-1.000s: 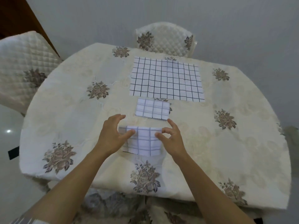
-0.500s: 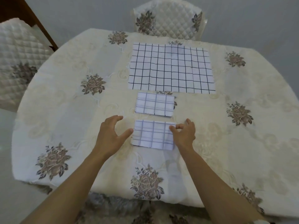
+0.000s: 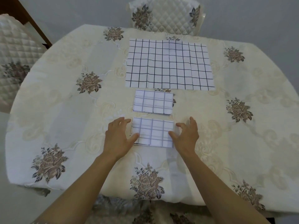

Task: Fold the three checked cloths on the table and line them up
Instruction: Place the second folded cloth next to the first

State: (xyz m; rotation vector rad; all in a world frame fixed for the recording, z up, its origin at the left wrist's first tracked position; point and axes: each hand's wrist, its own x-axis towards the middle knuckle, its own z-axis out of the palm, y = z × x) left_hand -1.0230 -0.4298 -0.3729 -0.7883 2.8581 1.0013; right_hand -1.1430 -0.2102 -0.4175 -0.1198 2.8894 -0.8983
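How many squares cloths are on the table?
3: a big unfolded cloth at the far side, a folded cloth in the middle, and the nearest folded cloth between the hands.

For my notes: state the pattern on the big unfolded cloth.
Head view: the unfolded cloth is white with a grid of thin dark lines.

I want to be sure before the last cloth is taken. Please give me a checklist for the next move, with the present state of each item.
1. Near folded cloth lies flat, folded small: ok.
2. Middle folded cloth folded, apart from the near one: ok.
3. The two folded cloths line up on their left edges: ok, roughly.
4. Large cloth at the far side folded: not ok, it lies spread open.
5. Left hand and right hand free: not ok, the thumbs rest on the near cloth's side edges.
6. Folds will hold once released: cannot tell.
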